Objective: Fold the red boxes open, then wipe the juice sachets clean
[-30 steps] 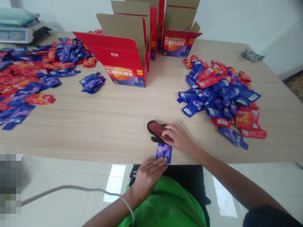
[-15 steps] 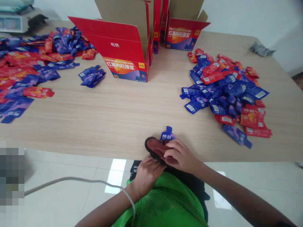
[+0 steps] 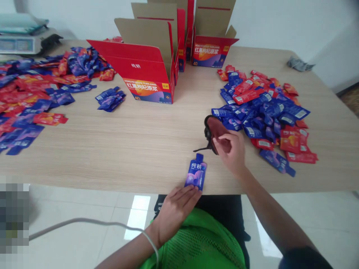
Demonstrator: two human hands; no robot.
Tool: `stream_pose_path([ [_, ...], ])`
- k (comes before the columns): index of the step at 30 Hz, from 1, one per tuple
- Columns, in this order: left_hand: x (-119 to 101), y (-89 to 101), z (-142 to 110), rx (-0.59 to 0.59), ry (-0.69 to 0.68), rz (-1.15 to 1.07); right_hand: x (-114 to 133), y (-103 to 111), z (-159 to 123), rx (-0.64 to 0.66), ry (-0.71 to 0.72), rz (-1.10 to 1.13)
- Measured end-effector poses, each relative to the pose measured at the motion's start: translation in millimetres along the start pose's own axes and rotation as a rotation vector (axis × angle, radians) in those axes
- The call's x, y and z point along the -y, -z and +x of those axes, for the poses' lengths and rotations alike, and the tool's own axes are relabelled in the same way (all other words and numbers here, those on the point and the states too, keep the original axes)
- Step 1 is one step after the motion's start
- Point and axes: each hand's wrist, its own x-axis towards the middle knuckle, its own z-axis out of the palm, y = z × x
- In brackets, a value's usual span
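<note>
My right hand (image 3: 232, 151) holds a small dark red pouch with a black rim and cord (image 3: 214, 131), lifted over the table near the left edge of the right heap of blue and red sachets (image 3: 263, 110). A single blue sachet (image 3: 196, 174) lies flat at the table's front edge. My left hand (image 3: 175, 211) is below that edge, fingers extended and touching the sachet's lower end; it grips nothing.
An open red carton (image 3: 146, 76) stands at the centre back, with more cartons (image 3: 211, 50) behind. A big heap of sachets (image 3: 36, 89) covers the left; a small blue stack (image 3: 110, 98) lies near it. A scale (image 3: 19, 39) sits far left, a grey cloth (image 3: 298, 64) far right.
My right hand carried the dark red pouch from the front edge up and right toward the right heap. The blue sachet now lies uncovered at the edge, my left hand at its lower end.
</note>
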Motion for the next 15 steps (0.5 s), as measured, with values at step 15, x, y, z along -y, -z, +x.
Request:
stream_pose_path([
  [15,-8.2,-29.0,-1.1,0.064,0.089,0.331,-2.7,58.2,-113.7,-0.217,-0.7,0.16],
])
